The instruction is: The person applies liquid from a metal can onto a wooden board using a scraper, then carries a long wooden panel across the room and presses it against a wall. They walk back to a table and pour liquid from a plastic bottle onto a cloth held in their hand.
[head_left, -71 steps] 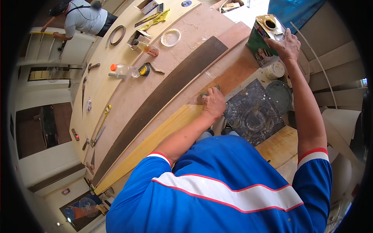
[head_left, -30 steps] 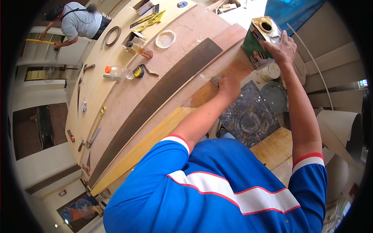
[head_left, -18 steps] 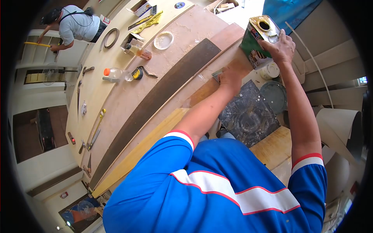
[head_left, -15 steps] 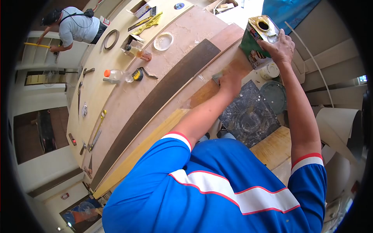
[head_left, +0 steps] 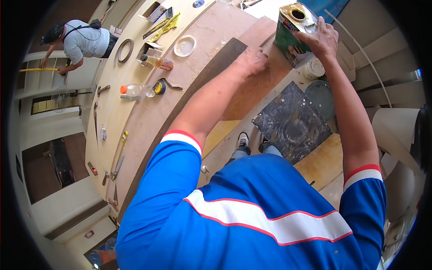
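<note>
My left hand is closed, knuckles up, over the reddish-brown strip at the bench edge. The flat scraper seen in it half a second ago is now hidden beneath the hand. A long dark brown strip lies on the bench under my left forearm. With my right hand I grip the top edge of a square green metal can. The can's top is smeared with amber residue around a round opening. A white tub stands just below the can.
On the bench lie a tape measure, a bottle, a white round lid and a hammer. A dark stained board lies near my feet. Another person holds a yellow tape at far left.
My left hand has moved up and left across the reddish-brown strip toward the dark strip. My right hand stays on the can. The view has shifted slightly.
</note>
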